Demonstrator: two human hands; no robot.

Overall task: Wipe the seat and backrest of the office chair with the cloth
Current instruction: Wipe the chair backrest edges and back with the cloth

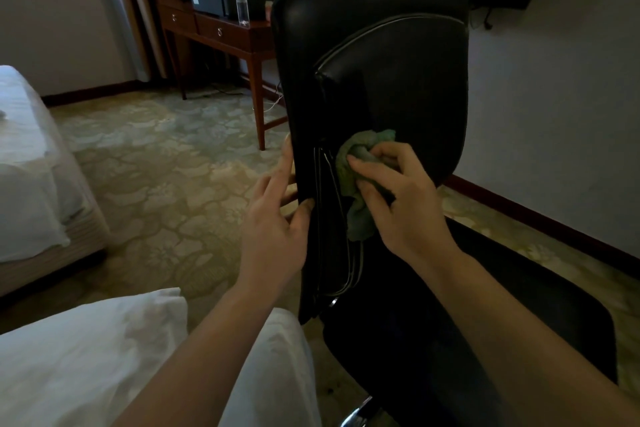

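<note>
Black backrest [381, 62]: standing upright above the seat [519, 340]. Green cloth [356, 184], bunched: lying against the backrest's lower front, near its left edge. Person's right hand [398, 198]: grip curling round the cloth, pressing it to the backrest. Person's left hand [273, 222]: grip pinching the backrest's left edge, thumb in front, fingers behind. Clear bottle [242, 5]: standing on the tabletop [249, 28], left of the backrest's top.
</note>
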